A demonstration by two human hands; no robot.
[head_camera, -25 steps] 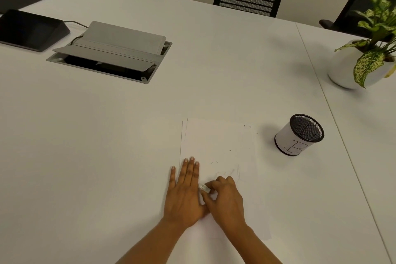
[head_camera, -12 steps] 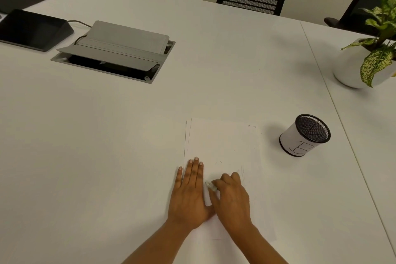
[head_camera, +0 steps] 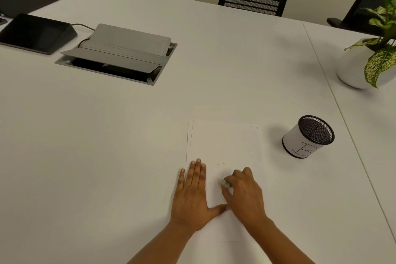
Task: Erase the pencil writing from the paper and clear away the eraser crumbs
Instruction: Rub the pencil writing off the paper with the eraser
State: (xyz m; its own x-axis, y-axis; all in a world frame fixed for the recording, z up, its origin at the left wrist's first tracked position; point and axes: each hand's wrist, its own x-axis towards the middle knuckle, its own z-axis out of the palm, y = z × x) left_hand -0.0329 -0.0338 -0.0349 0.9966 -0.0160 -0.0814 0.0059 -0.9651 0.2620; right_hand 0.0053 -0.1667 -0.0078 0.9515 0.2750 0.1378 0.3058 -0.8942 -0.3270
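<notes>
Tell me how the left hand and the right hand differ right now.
The left hand lies flat with fingers straight; the right hand has fingers curled. The left hand holds nothing and presses the paper; the right hand pinches the eraser. Both rest on the paper.

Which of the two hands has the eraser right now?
The right hand pinches the eraser over the paper; the left hand lies flat, fingers straight, on the sheet's left edge.
</notes>
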